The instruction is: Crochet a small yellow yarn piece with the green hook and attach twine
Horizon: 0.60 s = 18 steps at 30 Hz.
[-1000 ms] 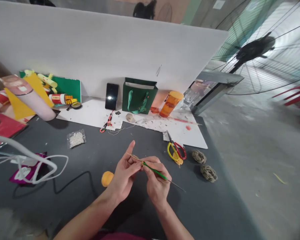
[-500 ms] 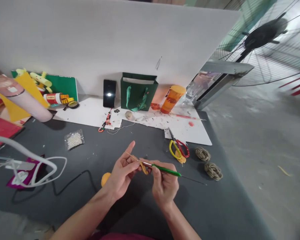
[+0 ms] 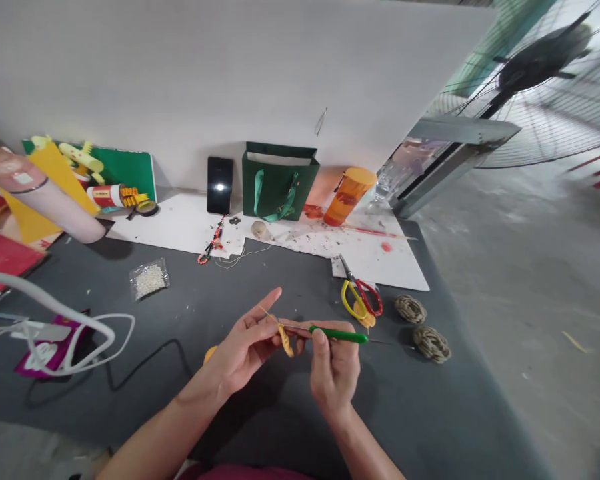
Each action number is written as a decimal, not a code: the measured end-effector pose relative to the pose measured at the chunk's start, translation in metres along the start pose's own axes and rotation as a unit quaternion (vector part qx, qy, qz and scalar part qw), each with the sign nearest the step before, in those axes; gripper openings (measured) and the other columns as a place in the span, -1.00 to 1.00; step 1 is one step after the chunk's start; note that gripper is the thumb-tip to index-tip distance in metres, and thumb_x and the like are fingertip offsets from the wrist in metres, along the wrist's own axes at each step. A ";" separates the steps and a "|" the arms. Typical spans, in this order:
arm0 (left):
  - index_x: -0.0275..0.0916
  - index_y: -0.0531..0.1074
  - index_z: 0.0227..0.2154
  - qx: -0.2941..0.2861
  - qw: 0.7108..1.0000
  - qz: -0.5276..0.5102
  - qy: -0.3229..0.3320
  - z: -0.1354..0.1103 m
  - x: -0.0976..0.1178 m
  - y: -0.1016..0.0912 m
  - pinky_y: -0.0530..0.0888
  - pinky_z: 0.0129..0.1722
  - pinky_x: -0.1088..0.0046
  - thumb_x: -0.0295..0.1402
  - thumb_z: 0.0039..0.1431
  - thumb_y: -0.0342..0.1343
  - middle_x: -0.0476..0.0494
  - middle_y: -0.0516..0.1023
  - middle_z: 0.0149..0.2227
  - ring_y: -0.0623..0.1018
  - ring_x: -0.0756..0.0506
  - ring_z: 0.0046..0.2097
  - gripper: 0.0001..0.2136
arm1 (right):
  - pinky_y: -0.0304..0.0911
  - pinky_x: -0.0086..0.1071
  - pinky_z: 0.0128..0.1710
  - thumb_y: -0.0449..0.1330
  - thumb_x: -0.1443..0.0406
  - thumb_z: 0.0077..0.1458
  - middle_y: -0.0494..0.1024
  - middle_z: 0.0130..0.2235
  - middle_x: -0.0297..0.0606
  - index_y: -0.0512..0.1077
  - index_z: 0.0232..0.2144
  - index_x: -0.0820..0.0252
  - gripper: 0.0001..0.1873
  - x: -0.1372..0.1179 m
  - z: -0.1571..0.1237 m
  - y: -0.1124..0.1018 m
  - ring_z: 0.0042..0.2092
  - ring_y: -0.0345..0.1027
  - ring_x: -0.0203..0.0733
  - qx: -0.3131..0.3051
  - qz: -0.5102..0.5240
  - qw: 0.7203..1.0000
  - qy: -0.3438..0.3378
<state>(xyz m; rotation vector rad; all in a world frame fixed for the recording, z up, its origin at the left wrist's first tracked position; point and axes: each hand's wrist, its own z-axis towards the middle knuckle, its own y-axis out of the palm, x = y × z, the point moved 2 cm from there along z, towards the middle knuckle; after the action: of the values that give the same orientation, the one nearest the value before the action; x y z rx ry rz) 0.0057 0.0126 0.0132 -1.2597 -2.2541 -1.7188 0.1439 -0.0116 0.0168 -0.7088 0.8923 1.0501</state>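
Observation:
A green-handled crochet hook is gripped in my right hand, its metal tip pointing left. My left hand pinches a small piece of yellow crochet work, which dangles below the fingertips. The hook's tip meets the work there. A thin yellow strand runs up to the raised left index finger. Partly hidden behind the left wrist lies a yellow ball of yarn. Scissors with one yellow and one red handle rest beyond my right hand, over a yellow-orange piece.
Two grey-brown yarn skeins lie at the right. A bag of white beads and white cables are on the left. At the back stand a phone, a green gift bag and an orange bottle.
The crochet work has turned and now hangs more fully in sight below my left fingers. Both hands have shifted slightly right with the hook, and the view has moved a little.

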 end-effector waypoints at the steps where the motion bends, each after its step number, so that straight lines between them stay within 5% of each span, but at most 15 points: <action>1: -0.18 0.45 0.08 -0.005 1.000 -0.001 -0.008 0.001 0.000 -0.001 0.35 -0.36 0.55 -0.48 0.00 0.32 0.08 0.42 -0.54 0.39 0.10 -0.48 -0.49 | 0.34 -0.42 -0.57 0.04 0.30 0.31 0.50 -0.37 -0.28 0.37 -0.28 0.14 -0.87 0.002 0.000 0.000 -0.54 0.39 -0.31 -0.004 0.022 0.999 0.024; 11: -0.21 0.48 0.03 -0.016 1.000 0.011 -0.010 0.005 0.001 -0.002 0.37 -0.30 0.48 -0.53 -0.06 0.30 0.04 0.44 -0.45 0.44 0.05 -0.41 -0.49 | 0.34 -0.41 -0.57 0.06 0.21 0.31 0.54 -0.50 -0.36 0.30 -0.28 0.09 -0.88 0.020 0.000 0.008 -0.55 0.45 -0.25 -0.032 0.196 0.967 0.163; 18: -0.16 0.49 0.04 -0.012 0.999 0.043 0.029 0.003 0.001 -0.003 0.36 -0.25 0.43 -0.49 -0.07 0.30 0.00 0.46 -0.39 0.49 -0.01 -0.32 -0.48 | 0.38 -0.44 -0.50 0.21 0.24 0.21 0.54 -0.39 -0.32 0.40 -0.30 0.14 -0.91 0.030 -0.009 0.012 -0.45 0.46 -0.28 -0.020 0.178 0.969 0.167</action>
<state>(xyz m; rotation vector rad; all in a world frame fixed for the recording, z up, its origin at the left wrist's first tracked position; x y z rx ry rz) 0.0051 0.0156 0.0098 -1.2727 -2.1226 -1.7336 0.1367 -0.0021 -0.0141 -0.7907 1.3280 1.2908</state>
